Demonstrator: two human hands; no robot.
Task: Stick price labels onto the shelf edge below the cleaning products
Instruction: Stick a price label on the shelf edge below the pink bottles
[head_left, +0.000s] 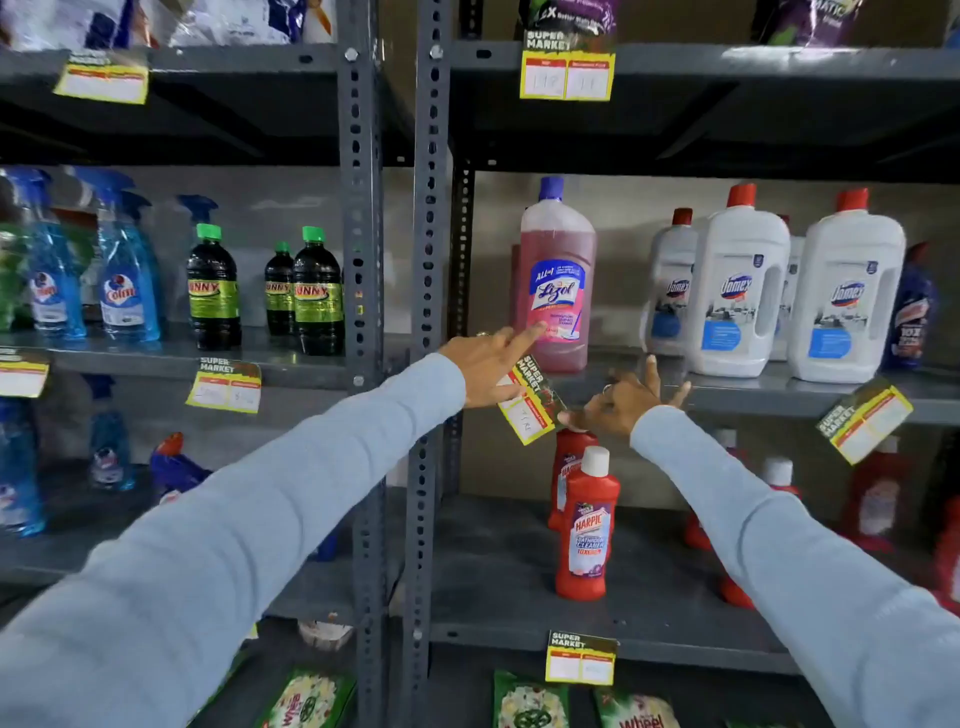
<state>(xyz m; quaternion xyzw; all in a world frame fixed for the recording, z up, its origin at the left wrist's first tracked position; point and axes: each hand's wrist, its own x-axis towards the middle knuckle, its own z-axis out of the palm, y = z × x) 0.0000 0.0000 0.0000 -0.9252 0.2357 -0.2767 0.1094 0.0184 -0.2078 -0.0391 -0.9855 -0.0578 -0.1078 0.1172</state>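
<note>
Price label (530, 408), yellow-edged, tilted, between left hand (485, 371) and right hand (623, 400).

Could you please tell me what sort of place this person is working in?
Most likely a supermarket's cleaning aisle: grey metal shelving stocked with Lizol and Domex bottles, and yellow price tags printed "Super Market" along the shelf edges.
</note>
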